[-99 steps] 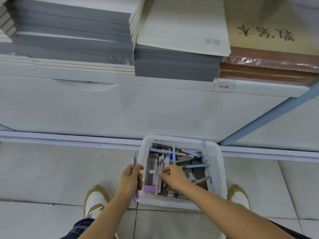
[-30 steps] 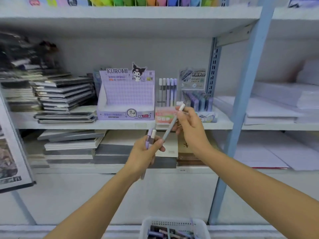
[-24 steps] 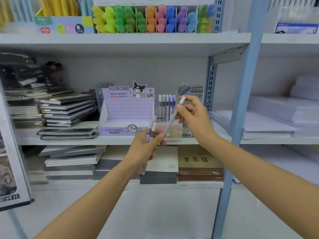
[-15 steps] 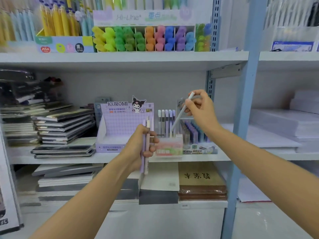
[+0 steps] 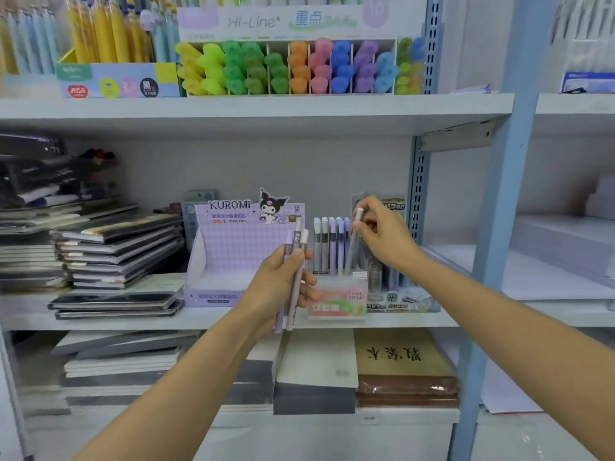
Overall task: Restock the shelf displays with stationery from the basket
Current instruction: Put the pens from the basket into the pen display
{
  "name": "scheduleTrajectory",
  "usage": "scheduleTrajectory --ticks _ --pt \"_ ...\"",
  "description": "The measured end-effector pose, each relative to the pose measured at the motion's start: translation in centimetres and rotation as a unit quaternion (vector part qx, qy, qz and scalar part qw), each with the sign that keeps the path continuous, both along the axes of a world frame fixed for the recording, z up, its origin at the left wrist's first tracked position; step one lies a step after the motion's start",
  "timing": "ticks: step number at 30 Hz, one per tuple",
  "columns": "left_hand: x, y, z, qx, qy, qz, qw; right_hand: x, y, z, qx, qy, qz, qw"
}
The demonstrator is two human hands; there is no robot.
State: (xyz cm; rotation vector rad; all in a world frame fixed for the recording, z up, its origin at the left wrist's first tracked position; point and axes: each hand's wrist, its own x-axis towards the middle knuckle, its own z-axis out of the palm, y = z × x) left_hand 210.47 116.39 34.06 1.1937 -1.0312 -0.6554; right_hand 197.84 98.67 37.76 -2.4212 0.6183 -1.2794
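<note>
My left hand [image 5: 278,287] grips a small bunch of pens [image 5: 294,277], lilac and pinkish with white caps, held upright in front of the middle shelf. My right hand [image 5: 386,237] pinches the white top of a grey pen [image 5: 352,251] whose lower end sits in the pink "Fruit Soda" display box [image 5: 336,299], beside several upright grey and lilac pens [image 5: 329,247]. A purple Kuromi display box [image 5: 233,257] stands just left of it. The basket is out of view.
Stacks of notebooks [image 5: 113,251] lie left on the middle shelf [image 5: 133,319]. A blue shelf upright [image 5: 496,227] stands right of my right arm. Coloured highlighters [image 5: 296,66] fill the shelf above. More notebooks [image 5: 402,367] lie on the shelf below.
My view rose from the basket on the floor to the shelves. My right hand carried one pen from in front of my left hand to the pink display box and lowered its tip in.
</note>
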Motion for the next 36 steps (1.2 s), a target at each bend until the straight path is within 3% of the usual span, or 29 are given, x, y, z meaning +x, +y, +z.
scheduleTrajectory --ticks 9,19,23,28,33,36 --pt "0.3 -0.7 -0.6 0.007 -0.005 0.005 1.0 0.4 -0.3 0.4 0.008 0.014 0.003 1.0" --pt "0.2 -0.7 -0.5 0.002 -0.007 0.001 1.0 0.9 -0.4 -0.4 -0.032 0.017 -0.099 0.994" --pt "-0.1 -0.3 -0.4 -0.001 -0.021 -0.003 1.0 0.4 2.1 0.9 0.02 -0.09 0.007 0.996" --pt "-0.9 -0.1 -0.1 -0.006 -0.048 -0.011 0.999 1.0 5.8 1.5 0.135 -0.023 0.175 0.975" --pt "-1.0 0.7 0.4 -0.014 -0.084 -0.006 0.996 1.3 6.6 2.1 0.22 -0.064 0.209 0.951" --pt "-0.6 1.3 0.5 0.001 -0.107 0.002 0.994 0.9 6.6 3.4 0.252 -0.138 0.213 0.934"
